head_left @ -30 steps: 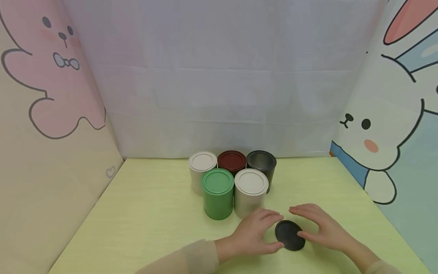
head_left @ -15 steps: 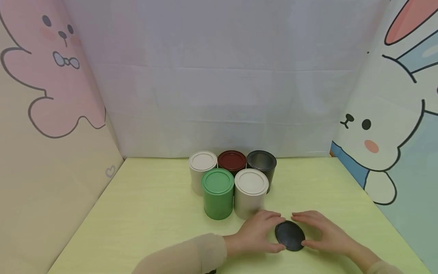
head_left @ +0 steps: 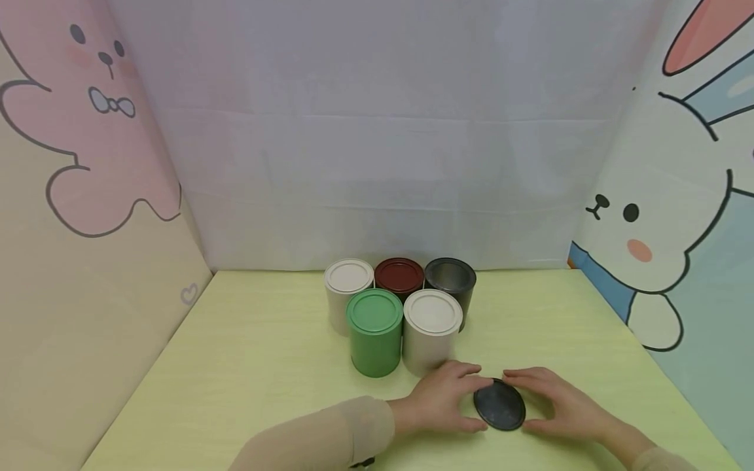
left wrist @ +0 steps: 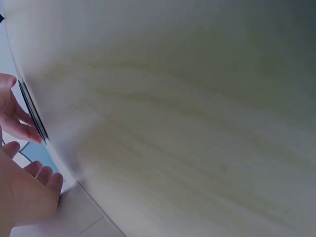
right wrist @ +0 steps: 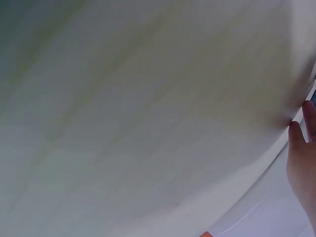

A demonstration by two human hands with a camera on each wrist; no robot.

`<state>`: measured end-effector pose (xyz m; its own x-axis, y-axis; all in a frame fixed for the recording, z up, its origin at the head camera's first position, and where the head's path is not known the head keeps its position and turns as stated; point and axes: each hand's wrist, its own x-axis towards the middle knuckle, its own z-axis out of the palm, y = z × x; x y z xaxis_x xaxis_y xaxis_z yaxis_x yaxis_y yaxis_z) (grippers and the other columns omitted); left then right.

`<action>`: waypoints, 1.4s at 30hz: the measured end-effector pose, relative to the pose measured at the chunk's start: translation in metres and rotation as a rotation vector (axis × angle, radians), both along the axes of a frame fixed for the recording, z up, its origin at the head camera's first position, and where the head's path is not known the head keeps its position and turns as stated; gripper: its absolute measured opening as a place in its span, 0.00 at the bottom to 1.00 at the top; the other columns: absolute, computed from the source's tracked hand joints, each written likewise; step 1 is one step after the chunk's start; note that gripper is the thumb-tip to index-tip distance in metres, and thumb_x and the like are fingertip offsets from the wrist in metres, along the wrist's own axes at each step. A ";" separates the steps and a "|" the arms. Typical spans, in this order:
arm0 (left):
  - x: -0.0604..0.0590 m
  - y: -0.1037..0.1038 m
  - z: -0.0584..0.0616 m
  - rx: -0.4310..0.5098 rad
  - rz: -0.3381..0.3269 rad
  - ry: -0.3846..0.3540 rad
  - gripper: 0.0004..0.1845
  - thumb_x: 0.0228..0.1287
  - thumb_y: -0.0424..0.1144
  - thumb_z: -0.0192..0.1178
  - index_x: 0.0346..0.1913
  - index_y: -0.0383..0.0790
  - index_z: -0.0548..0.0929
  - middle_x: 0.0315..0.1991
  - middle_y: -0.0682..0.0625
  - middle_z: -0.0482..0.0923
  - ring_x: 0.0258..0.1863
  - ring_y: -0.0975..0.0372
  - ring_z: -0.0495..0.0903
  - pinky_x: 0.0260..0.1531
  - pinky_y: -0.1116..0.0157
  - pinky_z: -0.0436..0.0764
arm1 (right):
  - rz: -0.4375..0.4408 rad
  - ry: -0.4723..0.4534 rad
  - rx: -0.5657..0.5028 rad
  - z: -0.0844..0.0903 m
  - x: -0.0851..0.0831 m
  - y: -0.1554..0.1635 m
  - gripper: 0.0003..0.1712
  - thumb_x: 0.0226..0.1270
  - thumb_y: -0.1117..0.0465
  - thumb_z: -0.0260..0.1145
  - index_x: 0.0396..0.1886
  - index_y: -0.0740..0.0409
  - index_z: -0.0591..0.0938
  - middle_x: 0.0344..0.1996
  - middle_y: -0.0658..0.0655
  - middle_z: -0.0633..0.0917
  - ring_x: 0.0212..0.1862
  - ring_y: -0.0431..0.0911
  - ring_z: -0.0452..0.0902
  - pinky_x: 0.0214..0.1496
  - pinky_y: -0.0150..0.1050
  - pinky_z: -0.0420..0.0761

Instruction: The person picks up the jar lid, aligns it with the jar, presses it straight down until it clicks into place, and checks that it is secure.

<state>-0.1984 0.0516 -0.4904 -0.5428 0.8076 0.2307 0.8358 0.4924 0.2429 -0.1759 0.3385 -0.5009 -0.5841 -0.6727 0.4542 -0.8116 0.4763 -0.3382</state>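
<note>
A round black lid (head_left: 499, 404) lies flat on the table between my hands. My left hand (head_left: 443, 400) holds its left edge, index fingertip at the far rim and thumb at the near rim. From the other side my right hand (head_left: 562, 405) curves its fingers and thumb round the right edge. Edge-on in the left wrist view, the lid (left wrist: 32, 111) shows the right-hand fingers (left wrist: 19, 128) at its ends. In the right wrist view only part of the right hand (right wrist: 302, 158) appears, at the right border.
Behind the lid stand a green can (head_left: 375, 343), a white can (head_left: 430, 340), another white can (head_left: 347, 288), a dark red-topped can (head_left: 399, 276) and a lidless dark grey can (head_left: 450, 281). Cloth walls with cartoon animals surround the pale yellow table (head_left: 247, 366).
Both hands have closed in slightly on the lid: the left moved a little right, the right fingers drew down toward its rim. The lid and the cans keep their places.
</note>
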 end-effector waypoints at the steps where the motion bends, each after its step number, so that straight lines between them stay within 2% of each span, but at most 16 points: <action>1: -0.001 0.000 0.000 -0.008 -0.001 -0.001 0.36 0.58 0.62 0.67 0.69 0.55 0.75 0.67 0.52 0.71 0.65 0.64 0.68 0.63 0.71 0.65 | 0.003 0.000 0.002 0.000 0.000 0.000 0.41 0.47 0.52 0.83 0.63 0.55 0.79 0.60 0.57 0.79 0.63 0.42 0.68 0.64 0.20 0.56; 8: -0.003 0.005 -0.002 -0.034 -0.017 -0.011 0.35 0.58 0.61 0.67 0.68 0.56 0.76 0.66 0.52 0.71 0.64 0.64 0.68 0.62 0.72 0.65 | 0.048 0.020 -0.008 -0.005 -0.003 0.001 0.41 0.47 0.52 0.82 0.63 0.57 0.79 0.60 0.58 0.79 0.62 0.44 0.68 0.65 0.23 0.56; 14: -0.005 0.008 -0.003 -0.059 -0.017 0.008 0.34 0.58 0.61 0.67 0.67 0.56 0.77 0.65 0.52 0.73 0.64 0.65 0.69 0.61 0.73 0.65 | 0.040 0.022 0.036 -0.005 -0.003 0.002 0.41 0.49 0.49 0.81 0.63 0.54 0.79 0.60 0.58 0.78 0.61 0.48 0.69 0.66 0.22 0.55; 22: -0.008 0.008 -0.005 -0.106 -0.013 0.024 0.33 0.57 0.58 0.69 0.66 0.57 0.78 0.64 0.52 0.74 0.62 0.65 0.71 0.61 0.72 0.65 | 0.055 0.047 0.018 -0.008 -0.004 0.001 0.40 0.49 0.49 0.81 0.62 0.55 0.80 0.59 0.57 0.79 0.60 0.48 0.70 0.66 0.22 0.55; 33: -0.007 0.010 -0.002 -0.126 -0.033 0.092 0.28 0.59 0.58 0.69 0.62 0.54 0.82 0.59 0.58 0.78 0.58 0.67 0.73 0.60 0.74 0.64 | 0.028 0.062 0.022 -0.009 -0.003 -0.002 0.37 0.48 0.49 0.81 0.60 0.53 0.81 0.58 0.56 0.80 0.58 0.47 0.72 0.65 0.20 0.55; 42: -0.007 0.011 -0.001 -0.126 -0.021 0.054 0.25 0.60 0.57 0.68 0.59 0.55 0.84 0.60 0.58 0.77 0.59 0.68 0.72 0.60 0.75 0.65 | 0.016 0.077 0.032 -0.007 -0.001 -0.005 0.35 0.48 0.49 0.82 0.58 0.52 0.83 0.57 0.55 0.81 0.57 0.48 0.73 0.65 0.19 0.55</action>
